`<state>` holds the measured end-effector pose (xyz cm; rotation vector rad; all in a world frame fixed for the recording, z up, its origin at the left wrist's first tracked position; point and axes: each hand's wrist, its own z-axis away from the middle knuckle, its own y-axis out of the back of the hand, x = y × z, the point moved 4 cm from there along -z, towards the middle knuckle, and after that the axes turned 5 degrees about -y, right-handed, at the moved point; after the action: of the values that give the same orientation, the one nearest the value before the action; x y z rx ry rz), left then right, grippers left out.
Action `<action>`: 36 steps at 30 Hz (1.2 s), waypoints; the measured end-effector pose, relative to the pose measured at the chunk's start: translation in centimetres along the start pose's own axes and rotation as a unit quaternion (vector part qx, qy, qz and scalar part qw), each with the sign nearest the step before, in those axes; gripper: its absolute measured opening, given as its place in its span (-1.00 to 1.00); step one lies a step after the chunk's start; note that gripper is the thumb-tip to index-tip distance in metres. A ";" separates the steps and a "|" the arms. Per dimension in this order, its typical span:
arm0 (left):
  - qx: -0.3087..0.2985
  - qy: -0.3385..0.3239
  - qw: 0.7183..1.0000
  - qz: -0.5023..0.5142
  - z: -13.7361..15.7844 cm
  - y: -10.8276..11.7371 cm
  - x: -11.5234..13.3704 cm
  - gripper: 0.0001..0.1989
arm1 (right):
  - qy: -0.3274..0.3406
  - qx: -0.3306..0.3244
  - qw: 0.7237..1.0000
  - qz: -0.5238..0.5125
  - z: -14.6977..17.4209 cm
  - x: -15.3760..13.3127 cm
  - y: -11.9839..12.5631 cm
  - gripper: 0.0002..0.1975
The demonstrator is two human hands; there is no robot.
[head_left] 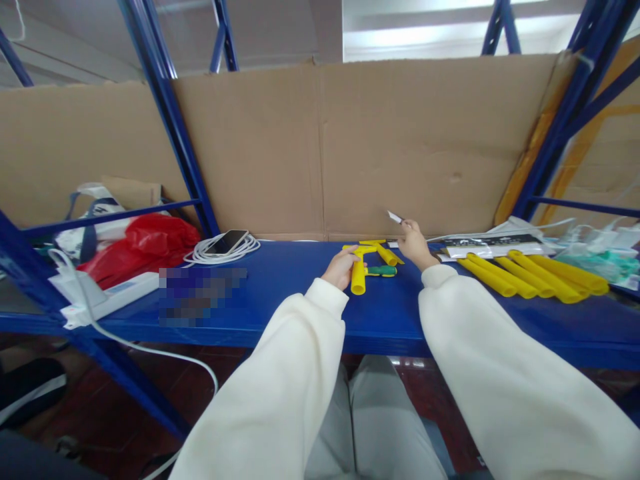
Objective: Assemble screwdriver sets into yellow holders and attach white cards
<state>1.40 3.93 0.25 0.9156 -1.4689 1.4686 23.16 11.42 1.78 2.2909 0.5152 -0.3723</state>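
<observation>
My left hand is closed around a short yellow tube, its open end facing me just above the blue shelf top. My right hand grips a small knife, with its pale blade pointing up and left, away from the tube. Just right of the held tube lies a green-handled tool, its left end hidden behind the tube. More yellow pieces lie behind it, between my two hands. How they join the held tube cannot be made out.
Several long yellow tubes lie side by side on the right, before a white packet. A phone rests on a coiled white cable at left, near a red bag and power strip. Cardboard walls the back.
</observation>
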 end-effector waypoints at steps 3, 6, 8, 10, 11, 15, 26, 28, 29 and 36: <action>0.002 -0.004 1.000 0.010 -0.4 0.2 0.0 -0.58 | 0.039 0.010 0.999 -0.025 0.6 -1.7 0.1 -0.45; 0.016 -0.008 1.000 0.025 -0.6 0.4 0.2 -0.78 | 0.089 0.003 0.995 -0.045 1.6 -3.7 0.2 -0.50; 0.035 -0.009 0.999 0.035 -0.5 0.5 0.4 -0.86 | 0.129 -0.007 0.990 -0.063 2.3 -5.1 0.2 -0.52; 0.051 -0.020 0.997 0.053 -0.4 0.6 0.7 -0.90 | 0.169 -0.025 0.982 -0.076 3.1 -6.3 0.1 -0.53; 0.056 -0.026 0.996 0.062 -0.4 0.6 0.8 -0.90 | 0.187 -0.038 0.978 -0.078 3.5 -6.8 0.0 -0.55; 0.057 -0.031 0.995 0.081 -0.2 0.5 1.0 -0.83 | 0.240 -0.082 0.964 -0.078 4.5 -8.2 -0.3 -0.59; 0.079 -0.002 0.995 0.056 0.3 0.3 1.3 -0.76 | 0.090 0.051 0.976 -0.192 3.2 -5.9 0.7 -0.72; 0.074 0.001 0.996 0.047 0.2 0.3 1.2 -0.74 | 0.042 0.046 0.978 -0.197 3.0 -5.2 0.8 -0.76; 0.071 0.000 0.996 0.047 0.1 0.3 1.1 -0.73 | 0.028 0.031 0.979 -0.201 2.9 -5.0 0.7 -0.78; 0.078 -0.004 0.996 0.053 -0.8 0.9 0.5 -0.73 | -0.055 -0.020 0.947 -0.317 3.0 -4.8 0.4 -0.83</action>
<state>0.46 4.84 0.36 0.9496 -1.4431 1.6787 18.84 7.80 1.93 2.0016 1.1892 -0.7850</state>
